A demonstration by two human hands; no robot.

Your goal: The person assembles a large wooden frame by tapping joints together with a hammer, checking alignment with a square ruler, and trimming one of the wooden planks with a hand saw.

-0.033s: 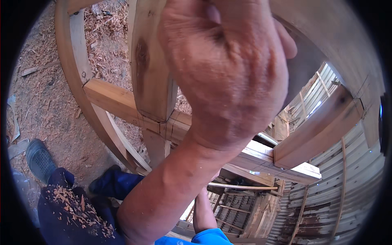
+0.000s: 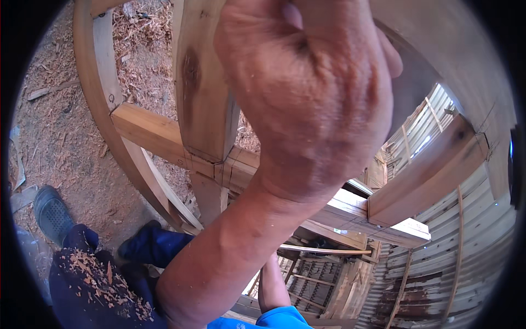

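Note:
My left hand (image 2: 307, 82) fills the upper middle, very close, its back toward me and its fingers curled; what they grip is hidden. It is in front of an upright timber (image 2: 203, 93) and beside a grey-brown curved board (image 2: 460, 49) at upper right. Behind my left forearm, my right forearm rises from a blue sleeve; my right hand is hidden. A pencil-marked crossbeam (image 2: 148, 131) meets the upright, and a short timber block (image 2: 419, 170) joins this beam at right.
A curved wooden frame (image 2: 93, 82) runs down the left. Wood shavings (image 2: 60, 137) cover the ground around a grey perforated shoe (image 2: 52, 214) and dark blue trouser legs (image 2: 159, 244). Corrugated metal sheets (image 2: 438, 263) and more timber framing (image 2: 339, 290) show at right and below.
My left hand has shifted slightly to the right. The surrounding timbers look almost the same.

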